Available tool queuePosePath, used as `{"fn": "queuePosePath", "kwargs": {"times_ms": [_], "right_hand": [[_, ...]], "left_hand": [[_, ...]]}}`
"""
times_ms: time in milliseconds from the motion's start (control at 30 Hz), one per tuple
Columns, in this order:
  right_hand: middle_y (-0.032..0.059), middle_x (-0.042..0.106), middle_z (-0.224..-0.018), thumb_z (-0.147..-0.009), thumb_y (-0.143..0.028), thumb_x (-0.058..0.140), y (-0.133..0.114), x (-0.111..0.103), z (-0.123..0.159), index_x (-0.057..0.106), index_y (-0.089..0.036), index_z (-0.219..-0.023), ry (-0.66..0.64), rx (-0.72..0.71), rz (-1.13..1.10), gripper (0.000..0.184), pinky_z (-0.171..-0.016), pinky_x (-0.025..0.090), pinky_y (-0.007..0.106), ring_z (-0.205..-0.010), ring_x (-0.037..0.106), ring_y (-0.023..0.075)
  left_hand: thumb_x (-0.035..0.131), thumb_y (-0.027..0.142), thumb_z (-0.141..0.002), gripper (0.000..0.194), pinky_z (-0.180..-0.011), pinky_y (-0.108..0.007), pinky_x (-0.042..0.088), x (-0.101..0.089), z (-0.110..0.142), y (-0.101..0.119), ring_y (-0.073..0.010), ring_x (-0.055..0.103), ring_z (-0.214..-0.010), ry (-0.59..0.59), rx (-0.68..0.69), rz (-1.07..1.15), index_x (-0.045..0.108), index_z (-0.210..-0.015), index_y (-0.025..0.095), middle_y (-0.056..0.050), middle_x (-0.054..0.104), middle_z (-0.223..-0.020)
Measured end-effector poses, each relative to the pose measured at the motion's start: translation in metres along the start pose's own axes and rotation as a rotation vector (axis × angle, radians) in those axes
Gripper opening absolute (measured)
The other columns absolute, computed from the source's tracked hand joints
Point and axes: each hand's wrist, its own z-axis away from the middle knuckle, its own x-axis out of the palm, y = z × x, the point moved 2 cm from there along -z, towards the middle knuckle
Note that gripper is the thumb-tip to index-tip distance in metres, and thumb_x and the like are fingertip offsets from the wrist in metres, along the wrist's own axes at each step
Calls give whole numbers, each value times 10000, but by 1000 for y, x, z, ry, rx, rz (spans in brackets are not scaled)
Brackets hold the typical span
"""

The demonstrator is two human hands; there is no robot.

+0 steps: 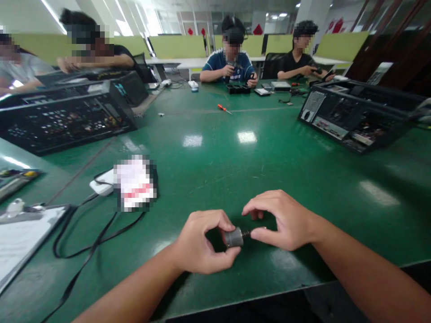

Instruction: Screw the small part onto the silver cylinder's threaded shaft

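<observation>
Head view: left hand (210, 242) pinching grey metal cylinder (234, 237) with dark coiled shaft (247, 233), over green worktop (202, 179).
Right hand (283, 220) half-spread, thumb at shaft, contact unclear. Open-sided black metal computer case (353, 112) far right, components inside; another black case (67, 119) far left. Orange-handled screwdriver (222, 108) between. Flat black strap (69, 288) left of hands.

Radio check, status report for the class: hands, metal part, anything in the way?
Left hand gripping grey metal cylinder. Right hand open, thumb at its dark coil, contact unclear. Black strap lies left, apart from both hands.
</observation>
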Motion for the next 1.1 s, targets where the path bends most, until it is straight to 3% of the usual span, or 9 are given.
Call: {"fn": "queuePosePath", "kwargs": {"times_ms": [133,433,1100], "right_hand": [[15,694,-814,-797,-317,721,2,10,-6,699,-204,-989,-52,-37,15,223,-739,478,293,-743,650,172],[-9,646,-700,-761,-247,695,7,19,-6,656,-198,-781,-42,-86,51,66,-688,425,284,-641,568,144],[-21,647,-703,-764,-235,705,7,13,-5,646,-192,-776,-45,-105,72,74,-726,431,286,-645,576,131]], "left_hand": [[829,171,-674,354,-596,-250,545,-5,-2,-10,-151,697,-606,-12,59,-60,563,-898,234,-12,730,-744],[794,174,-702,272,-604,-227,540,1,-2,-11,-146,708,-615,-61,99,-49,591,-880,205,-22,737,-737],[803,145,-679,278,-598,-227,539,-2,-3,-13,-152,701,-613,-42,138,-6,597,-861,185,-43,734,-740]]}}
